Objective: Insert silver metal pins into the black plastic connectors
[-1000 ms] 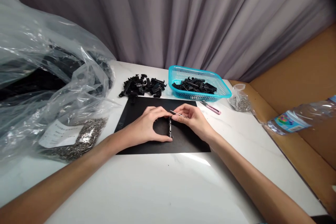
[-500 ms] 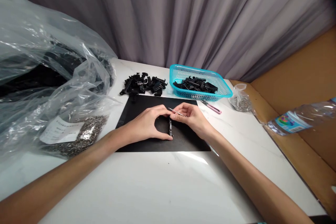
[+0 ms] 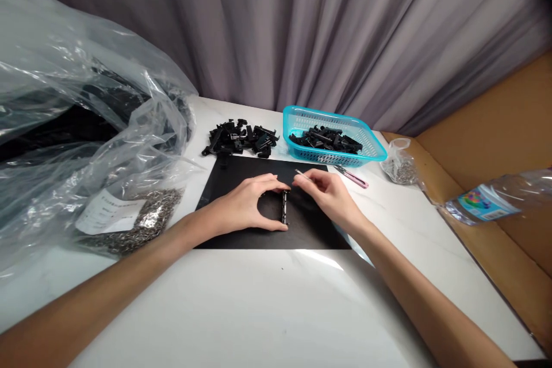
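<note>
Between the thumb and fingers of my left hand (image 3: 250, 204) is a narrow black plastic part (image 3: 284, 208) with shiny metal along it, gripped at its two ends over the black mat (image 3: 241, 240). My right hand (image 3: 325, 191), just to the right, has its fingers closed around a thin silvery tool (image 3: 302, 175), perhaps tweezers; most of it is hidden by the fingers. The tool's visible end points up and left, apart from the black part.
Behind the mat lie a pile of black parts (image 3: 241, 137) and a blue basket (image 3: 377, 155) with similar ones. A pink-handled cutter (image 3: 356, 179) and a small bag (image 3: 401, 169) are at right, near a plastic bottle (image 3: 487, 201). Plastic bags (image 3: 150, 109) with metal pieces (image 3: 157, 213) fill the left.
My right hand has moved right, away from the black part, with the thin tool still in its fingers. My left hand keeps its grip. The whole view has shifted slightly.
</note>
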Tool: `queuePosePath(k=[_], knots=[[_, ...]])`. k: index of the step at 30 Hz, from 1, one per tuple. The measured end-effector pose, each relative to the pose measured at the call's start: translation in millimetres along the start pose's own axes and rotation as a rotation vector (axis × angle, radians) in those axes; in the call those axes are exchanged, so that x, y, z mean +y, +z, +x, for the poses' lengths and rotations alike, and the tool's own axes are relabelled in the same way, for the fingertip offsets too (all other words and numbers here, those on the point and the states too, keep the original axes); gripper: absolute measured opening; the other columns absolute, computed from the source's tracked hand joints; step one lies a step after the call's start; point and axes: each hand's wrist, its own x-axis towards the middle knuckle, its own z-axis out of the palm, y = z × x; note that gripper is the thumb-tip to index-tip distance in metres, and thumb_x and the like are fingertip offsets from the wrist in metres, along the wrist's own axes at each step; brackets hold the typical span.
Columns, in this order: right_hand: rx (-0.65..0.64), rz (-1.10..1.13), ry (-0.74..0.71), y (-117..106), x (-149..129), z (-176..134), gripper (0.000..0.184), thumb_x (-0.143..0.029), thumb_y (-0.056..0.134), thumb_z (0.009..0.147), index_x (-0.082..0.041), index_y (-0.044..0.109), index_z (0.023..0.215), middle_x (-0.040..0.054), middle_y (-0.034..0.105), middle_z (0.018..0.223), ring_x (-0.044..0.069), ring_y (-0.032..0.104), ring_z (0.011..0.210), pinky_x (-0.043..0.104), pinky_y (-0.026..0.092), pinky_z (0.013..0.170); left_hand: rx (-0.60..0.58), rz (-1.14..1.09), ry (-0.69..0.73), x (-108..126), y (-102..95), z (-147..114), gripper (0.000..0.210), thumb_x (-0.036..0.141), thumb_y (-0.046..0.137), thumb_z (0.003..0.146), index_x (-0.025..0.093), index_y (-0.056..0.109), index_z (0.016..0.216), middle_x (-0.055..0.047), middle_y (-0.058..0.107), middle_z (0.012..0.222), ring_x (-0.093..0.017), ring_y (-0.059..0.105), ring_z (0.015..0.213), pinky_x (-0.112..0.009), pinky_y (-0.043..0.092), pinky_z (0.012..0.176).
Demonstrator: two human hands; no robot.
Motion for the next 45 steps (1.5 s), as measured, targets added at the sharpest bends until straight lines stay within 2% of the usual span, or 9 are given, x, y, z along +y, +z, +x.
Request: queuePosePath(k=[3,6,7,9,12,15,17,20,45], knots=[[0.132,-0.178,-0.113,-6.3,-4.2,-8.4,0.042,-0.054,0.053,0.102,-0.020,0.076,0.093,0.0009,0.060,0.071,0.016,0.051,0.065,0.031,0.040,0.061,-0.013,0.005,-0.011,-3.0,0.7,-1.7,0.072,0.052,0.090,0.064,0.026,0.068,0.127,-0.009,0.067,0.131,-0.037,0.055,0.137,-0.049,0.046,0.113],[0.229,-0.320,-0.278,-8.3,-6.7,-15.2,0.035,-0.045,0.053,0.105,-0.023,0.077,0.091,0.0044,0.064,0.088,0.021,0.059,0.089,0.038,0.046,0.086,-0.015,0.008,-0.003,-3.3,0.7,-2.1,0.072,0.054,0.089,0.066,0.026,0.068,0.128,-0.010,0.067,0.132,-0.037,0.057,0.134,-0.048,0.048,0.111],[0.250,-0.345,-0.304,-8.1,-6.6,-16.6,0.034,-0.044,0.054,0.104,-0.024,0.076,0.089,0.0044,0.064,0.088,0.022,0.059,0.090,0.039,0.046,0.088,-0.013,0.012,0.004,-3.1,0.5,-2.0,0.071,0.054,0.089,0.067,0.025,0.068,0.129,-0.010,0.067,0.129,-0.036,0.060,0.130,-0.047,0.050,0.109],[0.258,-0.303,-0.285,-6.8,-4.4,-18.2,0.033,-0.045,0.056,0.103,-0.023,0.075,0.086,0.0035,0.063,0.081,0.020,0.058,0.080,0.037,0.048,0.079,-0.014,0.024,0.015,-2.8,0.1,-1.9,0.071,0.052,0.089,0.068,0.025,0.067,0.129,-0.009,0.068,0.124,-0.034,0.064,0.124,-0.046,0.053,0.105],[0.197,-0.027,-0.169,-2.7,2.3,-18.2,0.031,-0.048,0.061,0.100,-0.021,0.071,0.088,0.0019,0.065,0.075,0.016,0.057,0.063,0.031,0.047,0.060,-0.014,0.038,0.010,-3.6,-0.2,-2.1,0.071,0.052,0.089,0.068,0.025,0.067,0.130,-0.009,0.068,0.124,-0.034,0.064,0.123,-0.046,0.053,0.105],[0.116,0.200,-0.122,4.1,7.8,-17.2,0.027,-0.047,0.069,0.095,-0.020,0.070,0.091,0.0028,0.070,0.080,0.015,0.063,0.061,0.030,0.053,0.059,-0.006,0.027,0.020,-5.8,0.2,-3.0,0.070,0.053,0.089,0.068,0.026,0.067,0.129,-0.009,0.069,0.127,-0.037,0.058,0.134,-0.049,0.050,0.110],[0.090,0.252,-0.133,9.1,8.8,-16.6,0.025,-0.044,0.072,0.093,-0.019,0.071,0.090,0.0037,0.072,0.083,0.015,0.068,0.064,0.030,0.056,0.063,0.001,0.015,0.035,-7.2,0.7,-3.9,0.070,0.051,0.089,0.068,0.025,0.067,0.129,-0.008,0.071,0.129,-0.038,0.050,0.143,-0.051,0.046,0.116],[0.118,0.252,-0.154,14.5,8.0,-15.7,0.026,-0.044,0.072,0.093,-0.018,0.073,0.088,0.0040,0.073,0.081,0.015,0.069,0.063,0.030,0.058,0.062,0.012,0.012,0.049,-8.6,1.5,-4.8,0.069,0.049,0.090,0.069,0.024,0.067,0.129,-0.008,0.072,0.130,-0.038,0.043,0.148,-0.053,0.042,0.119],[0.069,0.248,-0.184,15.1,18.0,-15.5,0.020,-0.036,0.071,0.095,-0.017,0.076,0.094,0.0035,0.075,0.079,0.017,0.073,0.064,0.030,0.061,0.063,0.073,0.013,0.051,-10.0,10.7,-2.3,0.069,0.045,0.092,0.064,0.024,0.069,0.126,-0.007,0.073,0.129,-0.039,0.045,0.147,-0.055,0.044,0.119]])
